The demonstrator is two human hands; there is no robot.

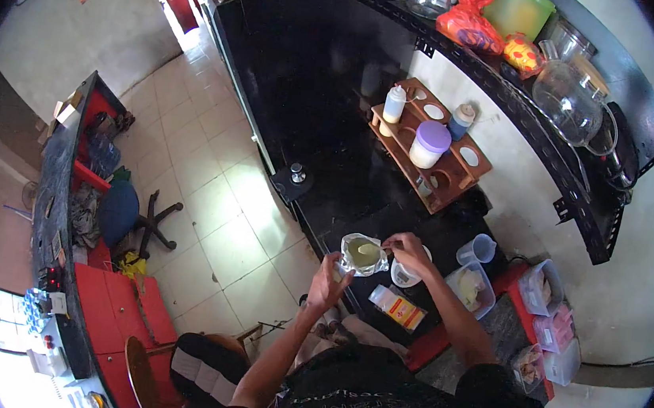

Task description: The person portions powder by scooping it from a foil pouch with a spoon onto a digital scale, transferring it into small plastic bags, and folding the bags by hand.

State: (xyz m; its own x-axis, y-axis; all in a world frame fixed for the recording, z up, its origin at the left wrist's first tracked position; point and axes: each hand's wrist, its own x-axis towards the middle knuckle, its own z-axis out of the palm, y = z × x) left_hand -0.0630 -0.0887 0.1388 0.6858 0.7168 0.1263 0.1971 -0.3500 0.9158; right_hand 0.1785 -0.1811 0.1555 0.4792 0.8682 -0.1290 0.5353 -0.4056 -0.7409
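An opened silver foil pouch [347, 244] with pale powder inside is at the front edge of the black counter. My left hand [326, 286] grips its near left side between thumb and fingers. My right hand [408, 250] is closed at the pouch's right rim, apparently on the handle of a pale spoon [370, 250] whose bowl is over the powder. Below my right hand is a round white kitchen scale [404, 276], partly covered by the hand. A packet with a yellow and red label [403, 311] lies just in front of the scale.
A wooden rack [444, 186] carries squeeze bottles and a purple-lidded jar [430, 144]. Right of my arm stand a clear measuring jug [478, 249] and a plastic tub [471, 289]. A black shelf [514, 88] overhangs the counter. A metal tamper [297, 173] sits at the left edge.
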